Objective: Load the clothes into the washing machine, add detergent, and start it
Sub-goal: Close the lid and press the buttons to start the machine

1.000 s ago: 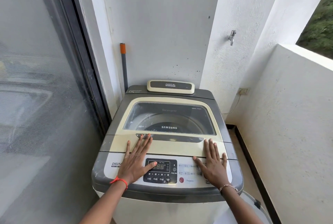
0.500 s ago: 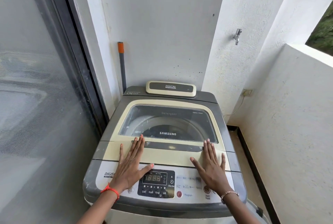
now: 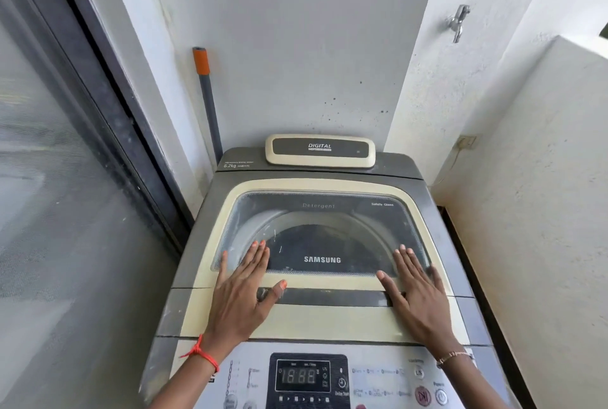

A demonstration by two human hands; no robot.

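Washing machine (image 3: 329, 178), closed lid (image 3: 316, 319), white-walled corner. My left hand (image 3: 241, 293) and right hand (image 3: 418, 293): flat, fingers spread, gripping nothing. Lettering: SAMSUNG, DIGITAL, Detergent, 6.2kg; display (image 3: 302, 375) 18:88.

Top-load washing machine (image 3: 329, 184) fills centre-bottom of frame, grey body w/ cream trim. Its lid (image 3: 320, 318) is shut flat, glass window marked SAMSUNG, drum dimly visible underneath. Control panel (image 3: 307, 379) at bottom edge, display lit, reads 18:88. Can't see my clothes or detergent.
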